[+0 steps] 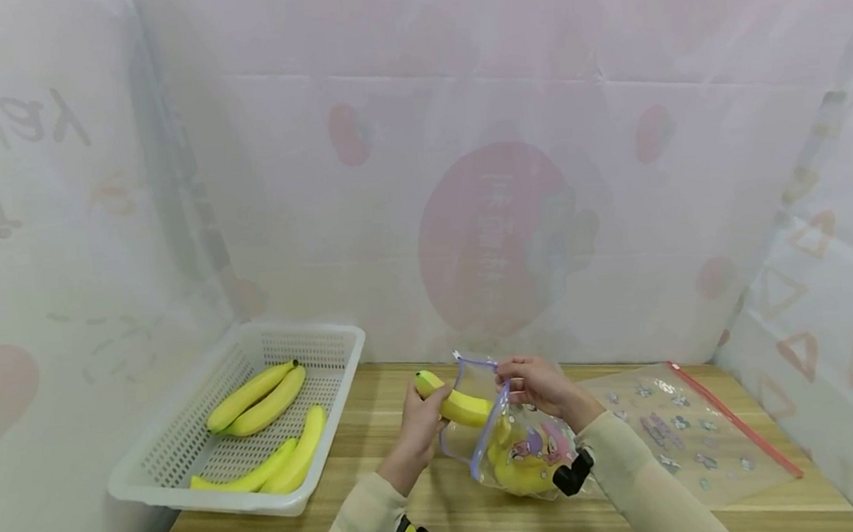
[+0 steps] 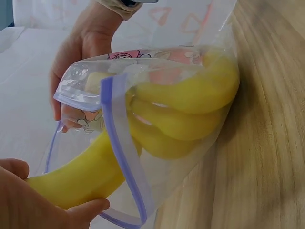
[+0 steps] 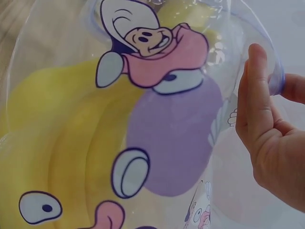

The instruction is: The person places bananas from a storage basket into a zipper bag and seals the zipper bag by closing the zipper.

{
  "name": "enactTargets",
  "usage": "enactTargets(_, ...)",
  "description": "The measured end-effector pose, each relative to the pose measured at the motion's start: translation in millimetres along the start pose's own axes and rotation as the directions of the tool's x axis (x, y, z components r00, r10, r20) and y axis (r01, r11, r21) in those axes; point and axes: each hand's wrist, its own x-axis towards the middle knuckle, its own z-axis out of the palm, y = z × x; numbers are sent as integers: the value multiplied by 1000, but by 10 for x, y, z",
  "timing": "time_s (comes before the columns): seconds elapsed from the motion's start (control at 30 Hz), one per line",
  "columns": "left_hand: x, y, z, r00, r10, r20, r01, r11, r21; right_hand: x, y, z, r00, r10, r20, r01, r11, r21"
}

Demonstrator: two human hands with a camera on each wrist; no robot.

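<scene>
My left hand grips a yellow banana near its green-tipped end. The banana's other end reaches through the open mouth of a clear zip bag edged in purple. My right hand pinches the bag's upper rim between thumb and fingers, seen also in the right wrist view, where this hand is at the right. Several bananas lie inside the bag, which rests on the table and bears cartoon prints. The far tip of the held banana is partly hidden behind the bag's film.
A white perforated basket stands at the left with several bananas in it. A second clear bag with a red zip edge lies flat on the wooden table at the right. Printed white sheeting encloses the back and sides.
</scene>
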Motion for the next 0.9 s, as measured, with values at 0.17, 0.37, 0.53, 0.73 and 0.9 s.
enactTargets(0.17, -7, -8, 33, 1000, 11, 12, -12, 994, 110, 9, 5, 8, 1000, -17, 14, 17, 1000, -2)
enactTargets(0.37, -17, -7, 53, 998, 57, -11, -53, 979, 197, 15, 8, 9, 1000, -10, -1, 10, 1000, 6)
enactTargets(0.53, -43, 14, 72, 998, 65, -11, -62, 984, 165, 18, 2, 1, 1000, -7, -13, 8, 1000, 11)
enactTargets(0.73, -67, 15, 78, 999, 35, 40, -39, 992, 123, 17, 0, -4, 1000, -5, -18, 5, 1000, 14)
enactTargets(0.9, -46, -28, 83, 998, 21, 56, -30, 985, 170, 15, -9, 19, 1000, -3, -29, 3, 1000, -3)
